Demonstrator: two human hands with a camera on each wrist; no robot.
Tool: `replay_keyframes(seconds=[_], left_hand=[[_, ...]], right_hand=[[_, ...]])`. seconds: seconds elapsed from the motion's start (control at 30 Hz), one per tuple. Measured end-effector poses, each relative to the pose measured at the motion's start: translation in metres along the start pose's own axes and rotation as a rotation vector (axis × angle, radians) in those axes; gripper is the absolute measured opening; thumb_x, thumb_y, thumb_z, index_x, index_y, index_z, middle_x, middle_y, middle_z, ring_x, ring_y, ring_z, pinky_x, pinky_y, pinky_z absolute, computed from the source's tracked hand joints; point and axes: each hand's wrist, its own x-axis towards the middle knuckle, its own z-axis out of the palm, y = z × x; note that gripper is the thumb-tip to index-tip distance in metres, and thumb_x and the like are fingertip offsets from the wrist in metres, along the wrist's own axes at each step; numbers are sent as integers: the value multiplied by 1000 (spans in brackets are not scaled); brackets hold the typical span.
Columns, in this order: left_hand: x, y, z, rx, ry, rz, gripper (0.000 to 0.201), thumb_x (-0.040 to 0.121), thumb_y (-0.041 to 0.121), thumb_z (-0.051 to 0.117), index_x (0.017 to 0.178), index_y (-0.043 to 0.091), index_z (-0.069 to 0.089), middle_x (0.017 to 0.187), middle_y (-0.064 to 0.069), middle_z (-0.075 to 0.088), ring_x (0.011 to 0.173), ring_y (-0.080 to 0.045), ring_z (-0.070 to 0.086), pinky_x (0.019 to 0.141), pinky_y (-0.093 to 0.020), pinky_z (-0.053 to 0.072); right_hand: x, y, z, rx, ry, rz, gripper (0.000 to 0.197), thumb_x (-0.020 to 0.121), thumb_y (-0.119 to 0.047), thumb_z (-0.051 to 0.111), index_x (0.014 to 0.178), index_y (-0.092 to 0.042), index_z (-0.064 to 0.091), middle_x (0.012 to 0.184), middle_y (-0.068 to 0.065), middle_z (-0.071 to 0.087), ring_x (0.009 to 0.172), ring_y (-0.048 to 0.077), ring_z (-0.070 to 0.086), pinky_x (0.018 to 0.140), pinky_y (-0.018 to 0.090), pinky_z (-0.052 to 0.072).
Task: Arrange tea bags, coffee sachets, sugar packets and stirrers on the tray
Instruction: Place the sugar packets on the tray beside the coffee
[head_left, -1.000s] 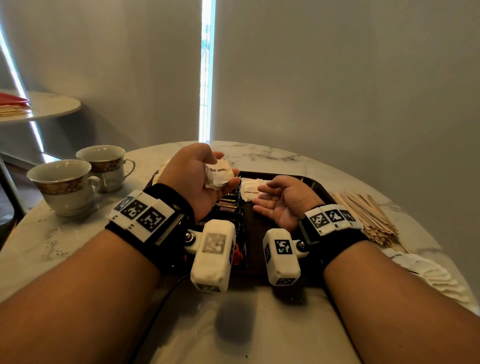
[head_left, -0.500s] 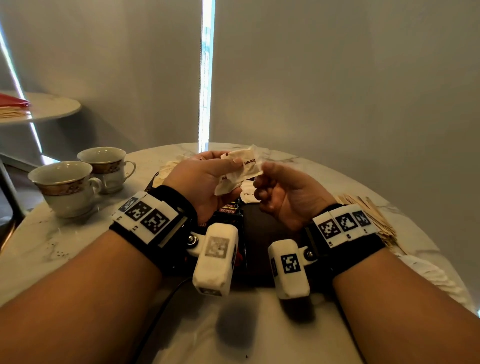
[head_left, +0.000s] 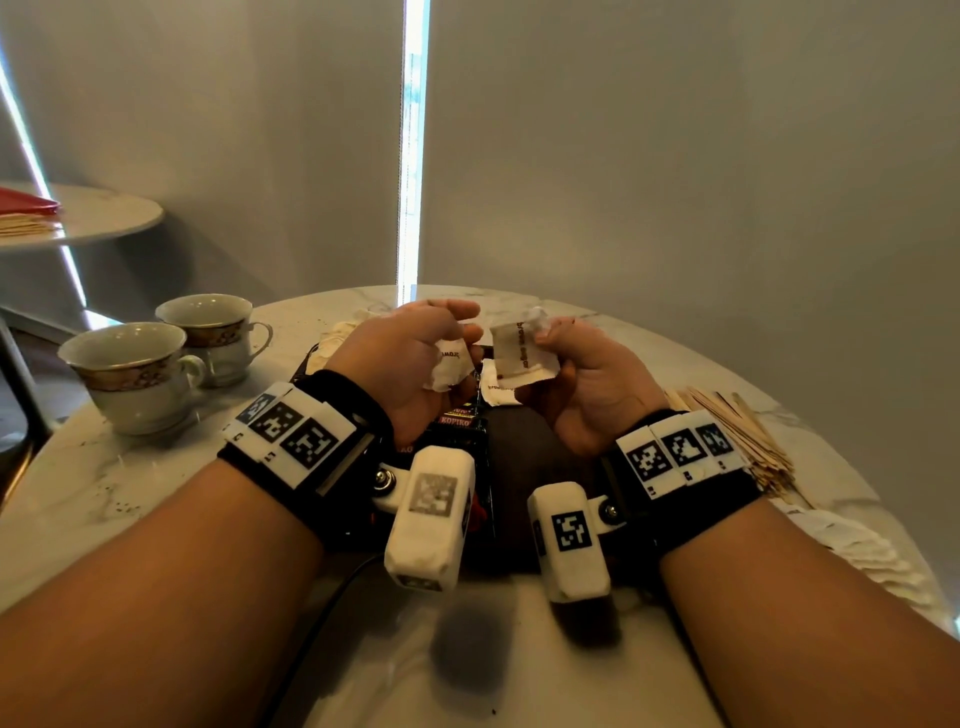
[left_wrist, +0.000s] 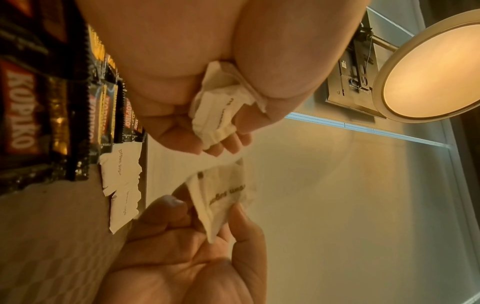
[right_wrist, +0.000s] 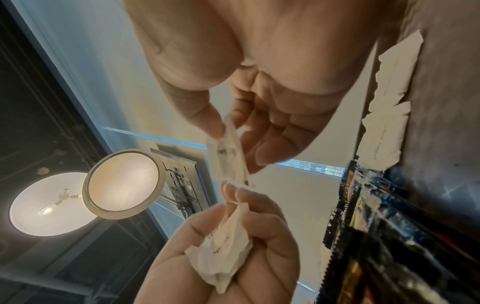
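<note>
Desk: marble-topped desk (head_left: 156, 499) carried everything, with a grey wall behind it and a bright slit of light in that wall.
Sugar packets in hand: I held one flat white packet (head_left: 522, 354) printed "brown sugar" in my right hand (head_left: 587, 384), and a crumpled bunch of packets (head_left: 449, 361) in my left hand (head_left: 410, 364); both were raised above the tray, close together but apart.
Right grip: thumb and fingers pinched the flat packet by its far edge, as the right wrist view showed.
Left grip: fingers curled round the crumpled bunch, thumb pressed over it.
Tray: dark tray (head_left: 524, 447) lay on the desk under my hands.
Packets on tray: two more sugar packets (left_wrist: 122, 181) lay on the tray's far part, overlapping, just beside the coffee.
Coffee sachets: black Kopiko sachets (head_left: 460, 423) lay in a row on the tray's left side, under my left hand.
Stirrers: wooden stirrers (head_left: 737, 431) lay heaped on the desk to the right of the tray.
Tea bags: pale tea bags (head_left: 852, 551) lay on the desk's right edge, nearer me than the stirrers.
Cups: two cups (head_left: 171, 358) stood on the desk to the left, touching or nearly so.
</note>
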Motion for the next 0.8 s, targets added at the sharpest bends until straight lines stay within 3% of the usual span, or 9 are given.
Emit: replay_keyframes(seconds=[0.07, 0.13, 0.2, 0.3, 0.37, 0.43, 0.5, 0.63, 0.8], left_hand=[[-2, 0, 0, 23, -45, -13, 12, 89, 10, 66, 101, 11, 68, 90, -7, 65, 70, -16, 62, 57, -29, 49], [-3, -1, -1, 44, -119, -38, 30, 76, 18, 77, 103, 10, 66, 87, -8, 67, 66, -16, 62, 51, -25, 49], [-2, -2, -2, 80, -167, -42, 38, 67, 18, 79, 102, 9, 68, 90, -11, 69, 68, -18, 63, 49, -25, 48], [-1, -4, -1, 110, -124, -24, 16, 79, 8, 74, 95, 9, 68, 87, -12, 72, 68, -19, 66, 51, -27, 50], [0, -4, -1, 83, -80, -2, 8, 87, 3, 67, 94, 7, 65, 80, -11, 72, 62, -17, 66, 50, -26, 51], [1, -4, 0, 66, -50, 17, 7, 89, 1, 66, 94, 6, 64, 81, -12, 72, 60, -17, 67, 51, -25, 52], [1, -3, -1, 47, -32, 20, 8, 89, 3, 66, 97, 5, 64, 89, -15, 71, 62, -18, 69, 52, -25, 54], [1, -4, 0, 38, -17, 5, 33, 93, 14, 66, 120, -4, 63, 99, -17, 68, 62, -16, 66, 52, -25, 52], [1, -3, 1, 36, 12, -5, 28, 92, 13, 68, 117, -1, 63, 97, -18, 67, 60, -17, 62, 51, -25, 52]], right_hand=[[1, 1, 0, 14, -10, -16, 14, 91, -1, 54, 79, -7, 59, 81, 16, 68, 74, 31, 64, 62, 39, 53], [1, 4, 0, 8, -40, -24, 7, 89, 0, 58, 84, -5, 60, 90, 23, 67, 81, 36, 65, 81, 54, 54], [-1, 4, 2, -15, -73, -6, 5, 90, 0, 58, 88, -4, 60, 92, 26, 65, 83, 38, 65, 88, 56, 51], [-5, 1, 4, 16, -85, -1, 7, 93, 0, 57, 99, 0, 59, 81, 18, 64, 65, 24, 67, 63, 37, 59], [-8, -1, 5, 46, -90, 6, 18, 94, -3, 56, 111, 1, 56, 75, 14, 63, 48, 13, 63, 46, 26, 52], [-8, -1, 3, -27, -109, 15, 23, 88, -9, 64, 108, -1, 57, 80, 13, 65, 55, 16, 63, 48, 26, 48], [-6, 1, 1, -88, -98, 19, 14, 86, -10, 64, 98, -4, 59, 78, 9, 67, 60, 18, 62, 50, 26, 45], [-2, 3, 0, -79, -55, 19, 5, 91, -10, 60, 94, -5, 60, 73, 8, 67, 58, 18, 61, 49, 26, 42], [-1, 3, 1, -101, -20, 27, 14, 96, -16, 56, 100, -4, 61, 73, 7, 67, 55, 16, 60, 47, 25, 40]])
